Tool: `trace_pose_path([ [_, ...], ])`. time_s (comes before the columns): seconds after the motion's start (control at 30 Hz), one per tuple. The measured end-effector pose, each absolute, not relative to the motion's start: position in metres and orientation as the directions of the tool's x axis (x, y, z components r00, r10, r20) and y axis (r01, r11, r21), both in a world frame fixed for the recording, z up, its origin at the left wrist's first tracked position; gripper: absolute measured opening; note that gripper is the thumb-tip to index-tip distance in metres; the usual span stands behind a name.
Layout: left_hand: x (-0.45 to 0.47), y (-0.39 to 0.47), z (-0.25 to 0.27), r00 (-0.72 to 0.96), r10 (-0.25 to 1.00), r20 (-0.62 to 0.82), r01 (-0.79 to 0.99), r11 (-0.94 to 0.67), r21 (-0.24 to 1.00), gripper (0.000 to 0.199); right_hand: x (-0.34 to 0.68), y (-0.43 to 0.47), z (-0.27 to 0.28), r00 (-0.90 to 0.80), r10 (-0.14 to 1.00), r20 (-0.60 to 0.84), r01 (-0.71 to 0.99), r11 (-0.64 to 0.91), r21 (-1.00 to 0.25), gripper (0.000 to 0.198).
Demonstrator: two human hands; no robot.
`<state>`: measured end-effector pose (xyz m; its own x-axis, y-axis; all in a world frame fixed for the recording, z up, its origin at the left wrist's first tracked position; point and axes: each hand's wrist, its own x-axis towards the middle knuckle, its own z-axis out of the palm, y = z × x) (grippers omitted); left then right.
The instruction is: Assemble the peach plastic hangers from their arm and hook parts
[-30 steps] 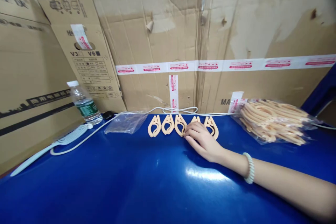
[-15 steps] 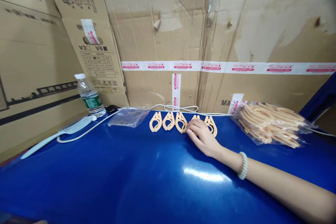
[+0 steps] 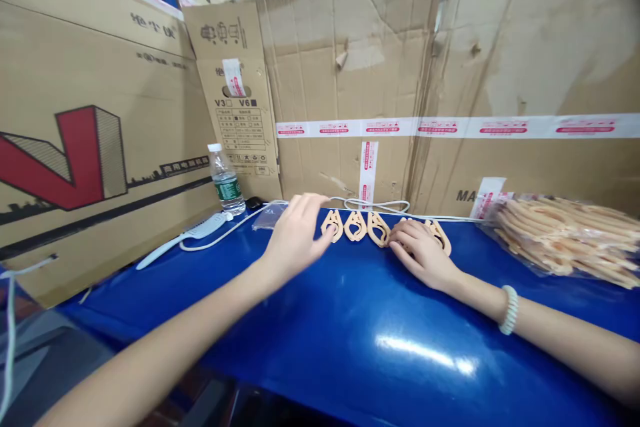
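Left hand (image 3: 297,238): newly arrived over the table, beyond the row a half second ago; the view also swings left, showing more of the red-V carton (image 3: 85,153).

Nearest: blue tabletop (image 3: 310,327), glossy, with a bright reflection.

Hands, well apart. Left: fingers extended, thumb spread, nothing seen in its grasp; thumb at the leftmost hanger, contact uncertain. Right hand (image 3: 423,253), pale coiled band (image 3: 509,310) at the wrist: palm down, fingers bent over the fourth hanger from the left; I cannot tell whether they grip it.

Folded hangers (image 3: 373,230), beige, apparently plastic, five: lying side by side toward the table's back. Likely light, stiff, smooth enough to slide; hinges and thin hooks presumably the weakest parts. Best hold: the broad curved arms, pinched across the outer edges.

Beyond and beside: hairbrush (image 3: 205,227), pale blue; clear plastic bag (image 3: 270,217), behind the left hand; bagged hangers (image 3: 565,233), a heaped bundle at far right, its film likely slippery.

Farthest: water bottle (image 3: 227,185), green label, upright; taped cardboard (image 3: 345,93), standing as a back wall.

Obscured: dark shapes below the table's near edge, too dim to name; fourth hanger, mostly under the right hand; fifth, partly covered; bundle, too tangled to count.
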<state>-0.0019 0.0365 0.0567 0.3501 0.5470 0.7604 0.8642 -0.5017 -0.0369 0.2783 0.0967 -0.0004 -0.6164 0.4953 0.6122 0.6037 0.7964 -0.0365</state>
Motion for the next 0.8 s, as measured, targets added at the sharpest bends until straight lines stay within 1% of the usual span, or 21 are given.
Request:
trace_pose_path([
  [0.1, -0.016, 0.080, 0.052, 0.248, 0.671, 0.698, 0.921, -0.387, 0.044, 0.055, 0.262, 0.106, 0.014, -0.689, 0.468, 0.553, 0.598, 0.798, 0.070, 0.023],
  [0.13, -0.020, 0.092, 0.047, 0.224, 0.700, 0.678, 0.930, -0.362, 0.067, 0.053, 0.253, 0.112, 0.022, -0.723, 0.459, 0.516, 0.587, 0.802, 0.110, 0.023],
  [0.2, -0.027, 0.108, 0.038, 0.185, 0.744, 0.642, 0.938, -0.328, 0.110, 0.038, 0.230, 0.129, 0.038, -0.796, 0.442, 0.414, 0.550, 0.814, 0.189, 0.021],
  [0.3, -0.034, 0.118, 0.026, 0.152, 0.791, 0.592, 0.935, -0.309, 0.173, 0.032, 0.189, 0.159, 0.057, -0.864, 0.437, 0.248, 0.496, 0.825, 0.273, 0.016],
  [0.37, -0.040, 0.120, 0.023, 0.139, 0.816, 0.561, 0.928, -0.305, 0.213, 0.030, 0.166, 0.176, 0.061, -0.882, 0.447, 0.147, 0.470, 0.831, 0.298, 0.022],
  [0.5, -0.052, 0.115, 0.027, 0.113, 0.825, 0.553, 0.914, -0.304, 0.268, 0.028, 0.140, 0.197, 0.057, -0.880, 0.476, 0.001, 0.454, 0.839, 0.298, 0.030],
  [0.67, -0.051, 0.097, 0.050, 0.117, 0.752, 0.648, 0.885, -0.376, 0.276, 0.025, 0.136, 0.204, 0.059, -0.825, 0.557, -0.097, 0.522, 0.816, 0.248, 0.029],
  [0.73, -0.043, 0.083, 0.065, 0.152, 0.709, 0.689, 0.859, -0.439, 0.263, 0.017, 0.139, 0.203, 0.066, -0.812, 0.572, -0.119, 0.545, 0.815, 0.198, 0.028],
  [0.77, -0.038, 0.073, 0.072, 0.186, 0.688, 0.701, 0.838, -0.483, 0.252, 0.008, 0.141, 0.203, 0.070, -0.810, 0.574, -0.124, 0.555, 0.817, 0.159, 0.028],
  [0.8, -0.033, 0.062, 0.080, 0.236, 0.669, 0.704, 0.810, -0.536, 0.238, 0.004, 0.145, 0.202, 0.075, -0.809, 0.575, -0.122, 0.564, 0.817, 0.119, 0.028],
])
